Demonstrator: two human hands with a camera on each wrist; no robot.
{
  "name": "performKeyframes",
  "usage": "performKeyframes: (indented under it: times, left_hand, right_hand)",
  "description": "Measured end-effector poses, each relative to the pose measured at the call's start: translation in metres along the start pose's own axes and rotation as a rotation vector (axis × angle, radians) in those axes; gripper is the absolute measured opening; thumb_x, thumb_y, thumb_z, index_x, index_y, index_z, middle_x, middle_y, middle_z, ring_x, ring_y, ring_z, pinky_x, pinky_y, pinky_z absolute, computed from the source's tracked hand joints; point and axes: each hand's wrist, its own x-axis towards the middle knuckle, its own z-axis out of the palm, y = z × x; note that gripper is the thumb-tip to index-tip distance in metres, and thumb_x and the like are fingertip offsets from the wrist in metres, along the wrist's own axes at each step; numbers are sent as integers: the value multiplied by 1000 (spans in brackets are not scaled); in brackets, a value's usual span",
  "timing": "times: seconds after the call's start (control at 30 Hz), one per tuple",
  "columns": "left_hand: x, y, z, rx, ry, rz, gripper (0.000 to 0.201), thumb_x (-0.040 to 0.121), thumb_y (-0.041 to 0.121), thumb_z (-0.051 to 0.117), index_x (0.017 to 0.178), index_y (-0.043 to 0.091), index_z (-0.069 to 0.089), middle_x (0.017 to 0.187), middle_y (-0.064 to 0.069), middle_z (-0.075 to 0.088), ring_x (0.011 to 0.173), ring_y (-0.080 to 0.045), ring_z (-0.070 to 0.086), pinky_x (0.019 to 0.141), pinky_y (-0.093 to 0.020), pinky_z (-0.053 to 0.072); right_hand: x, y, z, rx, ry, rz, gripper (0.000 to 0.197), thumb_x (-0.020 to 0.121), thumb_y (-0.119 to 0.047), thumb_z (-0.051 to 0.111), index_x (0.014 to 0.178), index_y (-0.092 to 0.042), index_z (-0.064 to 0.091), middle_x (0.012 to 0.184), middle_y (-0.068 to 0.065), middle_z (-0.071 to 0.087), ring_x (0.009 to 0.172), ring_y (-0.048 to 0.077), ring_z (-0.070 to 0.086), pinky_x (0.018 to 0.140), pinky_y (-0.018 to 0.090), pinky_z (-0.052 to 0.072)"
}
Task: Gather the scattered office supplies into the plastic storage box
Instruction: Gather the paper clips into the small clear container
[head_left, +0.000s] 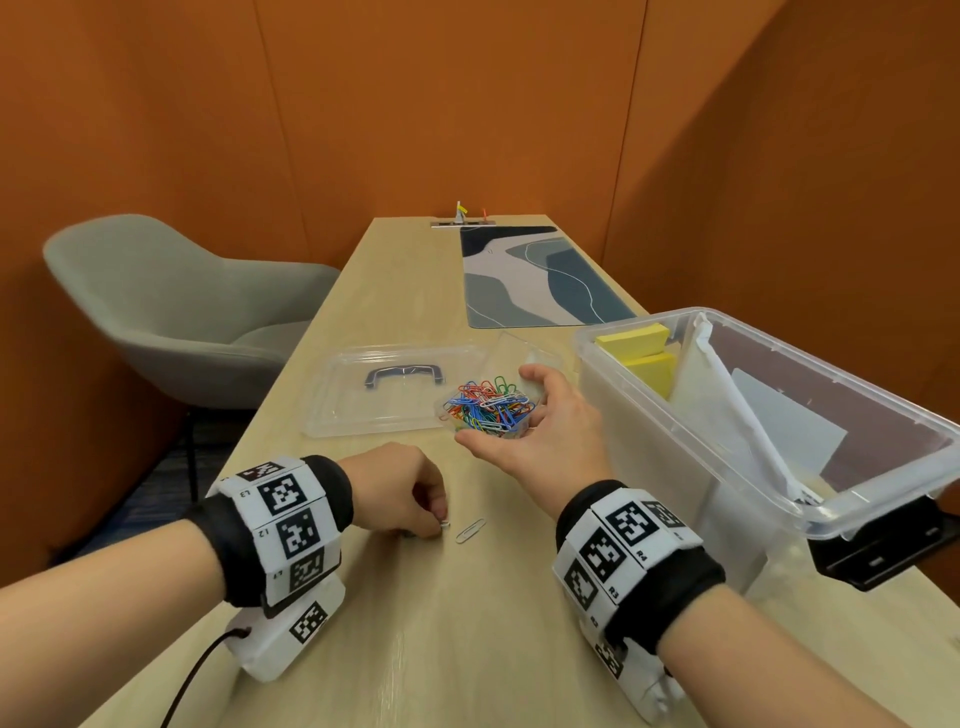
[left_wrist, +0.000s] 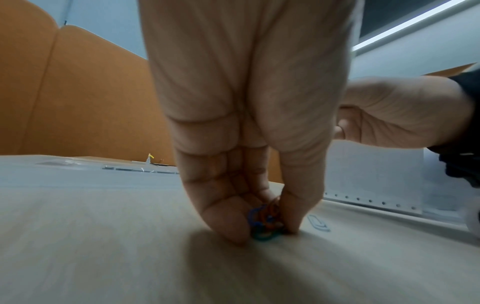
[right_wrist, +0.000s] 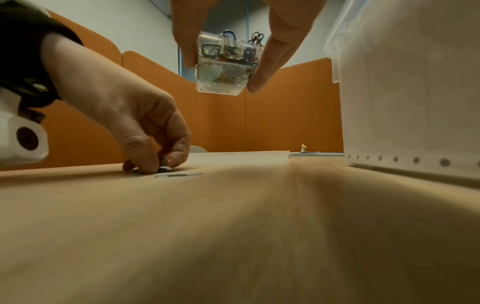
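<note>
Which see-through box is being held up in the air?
The small paperclip box, full of colourful clips, in the right hand. The big storage box stands on the table.

table (head_left: 395, 613): pale wood grain — matt, smooth
storage box (head_left: 649, 415): my clear, glossy plastic
chair (head_left: 171, 306): grey cloth
paper clips (head_left: 488, 408): coloured coated wire

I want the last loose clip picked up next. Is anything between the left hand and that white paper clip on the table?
Nothing visible: the white paper clip lies on bare table just right of the left hand, which already pinches several coloured clips.
</note>
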Motion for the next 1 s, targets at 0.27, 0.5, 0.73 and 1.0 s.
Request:
performKeyframes:
  times: [0.27, 0.5, 0.73, 1.0]
  left_hand:
    - [-10, -4, 3, -151, -39, -3, 16, 73, 13, 73, 70, 26, 64, 67, 8, 63, 58, -8, 57, 56, -9, 46]
    - [-15, -3, 2, -247, -60, -61, 9, 73, 9, 74, 75, 16, 69, 61, 5, 64, 45, -4, 58, 55, -13, 50]
    - [-15, 2, -1, -170, -129, -71, 6, 77, 14, 70, 77, 19, 66, 65, 4, 63, 44, 0, 55, 56, -10, 47]
    - [-14, 4, 4, -232, -75, -120, 10, 72, 4, 69, 78, 12, 66, 65, -5, 65, 42, -6, 58, 53, -15, 49]
  right_hand:
    - [-1, 1, -1, 3, 0, -13, 84, 55, -42, 84, 128, -22, 46, 122, 1, 55, 111, 18, 55, 98, 36, 47]
    - [-1, 2, 0, 14, 1, -8, 85, 55, -41, 85, 128, -22, 46, 122, 1, 55, 111, 19, 56, 97, 38, 47]
    - [-2, 3, -2, 18, 2, -14, 85, 55, -41, 85, 129, -22, 45, 122, 1, 55, 111, 18, 55, 97, 36, 47]
    - [-3, 1, -4, 16, -1, -15, 86, 57, -40, 84, 130, -22, 44, 123, 0, 53, 111, 17, 54, 98, 35, 46]
